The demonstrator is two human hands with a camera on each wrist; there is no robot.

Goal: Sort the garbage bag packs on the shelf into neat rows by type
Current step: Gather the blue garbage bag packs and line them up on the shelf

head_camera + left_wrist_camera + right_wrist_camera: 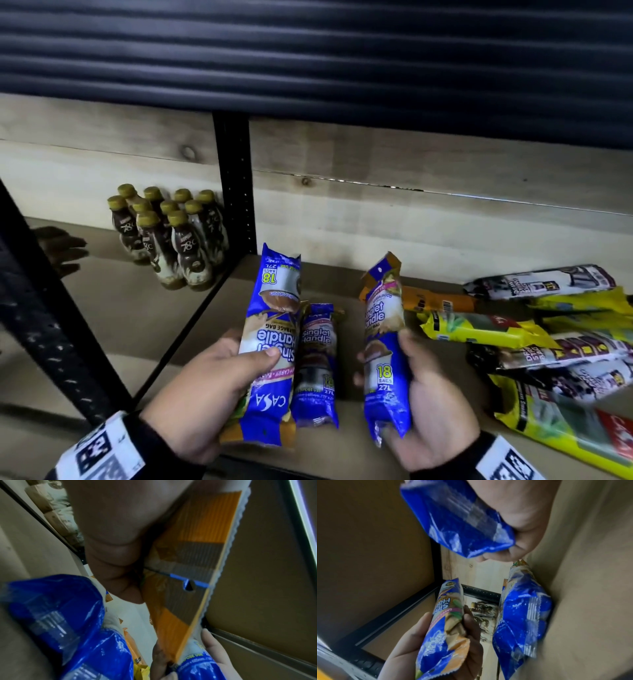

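My left hand (239, 370) grips a blue "Singlet Handle" garbage bag pack (270, 329) and holds it upright above the shelf board (137, 308). My right hand (416, 363) grips a second blue pack (383, 342) of the same type, tilted slightly. A third blue pack (317, 366) lies flat on the board between the two hands. In the right wrist view, the right hand (522, 520) holds its pack (453, 520), with the left hand's pack (447, 628) and the lying pack (522, 622) below. The left wrist view shows the orange end flap (188, 574) of the left pack.
A loose pile at the right holds yellow packs (479, 329), black-and-white packs (537, 281) and an orange pack (435, 301). Several brown bottles (171, 236) stand at the back left beyond a black upright post (236, 181). Wooden planks back the shelf.
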